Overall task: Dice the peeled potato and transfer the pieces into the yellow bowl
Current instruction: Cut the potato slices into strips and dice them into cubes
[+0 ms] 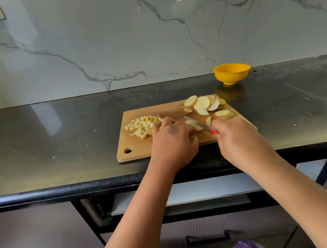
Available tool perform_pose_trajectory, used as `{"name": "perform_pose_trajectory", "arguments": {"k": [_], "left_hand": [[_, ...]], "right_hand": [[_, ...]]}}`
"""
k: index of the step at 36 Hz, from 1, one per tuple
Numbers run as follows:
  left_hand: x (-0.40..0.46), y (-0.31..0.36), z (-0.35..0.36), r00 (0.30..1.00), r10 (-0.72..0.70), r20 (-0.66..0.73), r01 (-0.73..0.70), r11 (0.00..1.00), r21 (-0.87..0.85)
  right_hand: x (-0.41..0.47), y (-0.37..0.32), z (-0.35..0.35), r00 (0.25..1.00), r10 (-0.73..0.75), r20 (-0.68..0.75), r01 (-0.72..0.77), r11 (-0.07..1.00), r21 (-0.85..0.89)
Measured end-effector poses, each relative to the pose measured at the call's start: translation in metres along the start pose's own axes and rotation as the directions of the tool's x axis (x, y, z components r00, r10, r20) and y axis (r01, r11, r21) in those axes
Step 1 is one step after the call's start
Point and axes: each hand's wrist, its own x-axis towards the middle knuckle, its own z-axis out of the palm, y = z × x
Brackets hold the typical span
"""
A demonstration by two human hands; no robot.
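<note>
Lying on a dark glossy counter (pixel 55 139) before a veined marble wall (pixel 104 37), a wooden board (pixel 140 148) carries potato cubes (pixel 143 125) at its left and slices (pixel 205 103) at its far right. The yellow bowl (pixel 232 73) stands apart behind the board. The right hand (pixel 238 140) grips a red-handled knife (pixel 199 124); the left hand (pixel 173 143) curls over a potato piece (pixel 195 126), mostly hiding it. Drawer fronts below are blurred.

- I see the cutting board (pixel 141 150) on the counter (pixel 35 142), near edge
- Diced pieces (pixel 142 126) on board's left
- Slices (pixel 206 104) on far right
- Bowl (pixel 232 73) behind the board, far right
</note>
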Motion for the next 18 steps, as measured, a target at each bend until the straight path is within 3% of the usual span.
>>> {"name": "perform_pose_trajectory", "arguments": {"k": [12,14,18], "left_hand": [[-0.001,0.001,0.000,0.999,-0.042,0.033,0.042,0.999,0.022],[-0.003,0.001,0.000,0.999,-0.026,0.025,0.026,0.999,0.019],[-0.006,0.001,0.000,1.000,-0.021,-0.020,0.021,1.000,0.006]], "right_hand": [[-0.018,0.011,-0.063,0.965,0.085,0.250,-0.058,0.992,-0.114],[-0.020,0.013,-0.066,0.975,0.059,0.213,-0.041,0.995,-0.091],[-0.015,0.011,-0.057,1.000,0.008,-0.007,-0.008,0.999,0.031]]}}
